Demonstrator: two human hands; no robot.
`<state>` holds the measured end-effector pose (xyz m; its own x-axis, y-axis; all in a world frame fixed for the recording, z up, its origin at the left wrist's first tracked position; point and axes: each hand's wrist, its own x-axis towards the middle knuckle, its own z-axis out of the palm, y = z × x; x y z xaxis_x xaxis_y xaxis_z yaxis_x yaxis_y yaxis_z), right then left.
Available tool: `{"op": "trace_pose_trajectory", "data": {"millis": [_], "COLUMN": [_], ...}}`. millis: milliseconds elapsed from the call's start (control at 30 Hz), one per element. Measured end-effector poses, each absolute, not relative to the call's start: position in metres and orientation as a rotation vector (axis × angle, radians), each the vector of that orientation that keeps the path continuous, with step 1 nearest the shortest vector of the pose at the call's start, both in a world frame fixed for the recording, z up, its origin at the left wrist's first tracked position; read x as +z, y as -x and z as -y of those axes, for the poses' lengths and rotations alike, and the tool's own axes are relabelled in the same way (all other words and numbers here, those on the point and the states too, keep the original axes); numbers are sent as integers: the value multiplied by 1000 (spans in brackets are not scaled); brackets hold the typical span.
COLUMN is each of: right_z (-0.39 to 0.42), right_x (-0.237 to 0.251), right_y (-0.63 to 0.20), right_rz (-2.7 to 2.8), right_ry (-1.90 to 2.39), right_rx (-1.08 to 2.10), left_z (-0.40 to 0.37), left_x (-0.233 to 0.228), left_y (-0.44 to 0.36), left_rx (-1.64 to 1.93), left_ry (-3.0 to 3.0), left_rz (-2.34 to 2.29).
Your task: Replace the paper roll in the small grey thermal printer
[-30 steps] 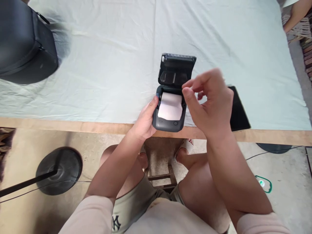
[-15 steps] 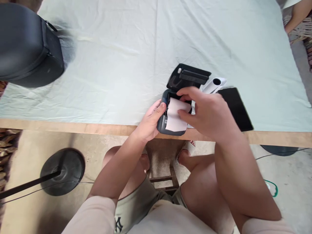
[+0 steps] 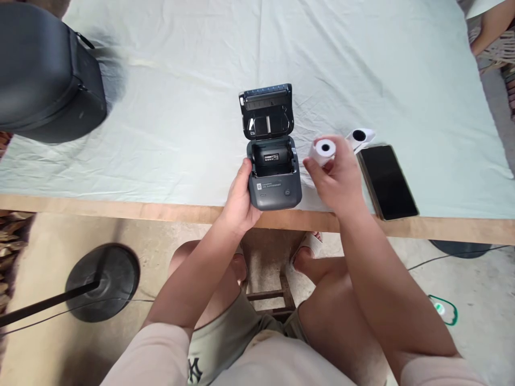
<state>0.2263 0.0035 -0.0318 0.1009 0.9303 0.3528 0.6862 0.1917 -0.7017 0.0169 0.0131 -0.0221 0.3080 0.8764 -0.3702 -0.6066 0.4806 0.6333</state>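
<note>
A small dark grey printer [image 3: 273,185] stands at the table's near edge with its lid [image 3: 266,110] flipped up and its paper bay showing no roll. My left hand [image 3: 240,201] grips the printer's left side. My right hand [image 3: 336,177] is to the right of the printer, shut on a white paper roll [image 3: 322,150] with its core hole facing up. A second white roll [image 3: 359,137] lies on the cloth just behind my right hand.
A black phone [image 3: 387,181] lies face up at the right near the table edge. A large black case [image 3: 44,75] sits at the far left. A pale cloth [image 3: 181,80] covers the table. Another person's arm [image 3: 488,24] shows at the top right. A round stand base [image 3: 102,281] is on the floor.
My right hand lifted the paper roll out of the printer and moved it to the right. The printer was turned back square to me, its bay now without a roll.
</note>
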Motion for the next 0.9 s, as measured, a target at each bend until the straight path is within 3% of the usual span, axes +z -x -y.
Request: {"op": "trace_pose_trajectory", "data": {"millis": [200,433,633,900], "right_z": [6,8,-7,-14], "right_x": [-19,-7,-37,-24], "right_y": [-224,-251,-278,-275], "right_rz": [1724,1458,1462,1484], "right_ry": [1806,1821,2021,2107], "right_rx": [364,-340,-49,-15], "left_z": [-13,-11,-11,-10], "left_x": [-22,-21,-19,-18], "left_y": [-17,-18,-19,-17], "left_rx": [1010,1013,1026,1013], "left_ry": [-408,-412,-424,-434], "left_rz": [-756,-755,-766,-762]}}
